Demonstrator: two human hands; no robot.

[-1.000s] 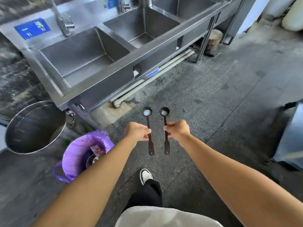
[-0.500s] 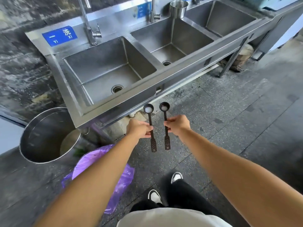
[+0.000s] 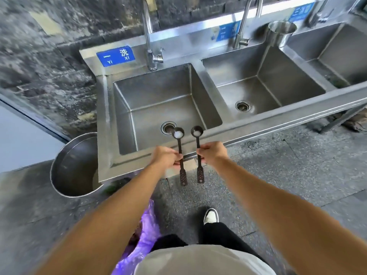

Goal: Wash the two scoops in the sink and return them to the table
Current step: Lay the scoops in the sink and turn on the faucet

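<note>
I hold two dark long-handled scoops, one in each hand, bowls pointing away from me. My left hand [image 3: 165, 158] grips the left scoop [image 3: 178, 133] at mid-handle; its bowl holds something white. My right hand [image 3: 213, 154] grips the right scoop [image 3: 197, 131] the same way, also with white in the bowl. Both bowls hover over the front rim of the left steel sink basin [image 3: 123, 108], near its drain [image 3: 167, 127]. A tap [image 3: 151, 36] rises behind this basin.
A second basin [image 3: 264, 76] with its own tap lies to the right, a steel cup [image 3: 281, 32] on the divider behind it, and a third basin further right. A large steel pot [image 3: 73, 165] stands on the floor at left, a purple bag [image 3: 143, 235] by my feet.
I have walked up to the sink unit. The scoops, earlier over the floor, now reach over the left basin's front rim. My grip on both is unchanged.
</note>
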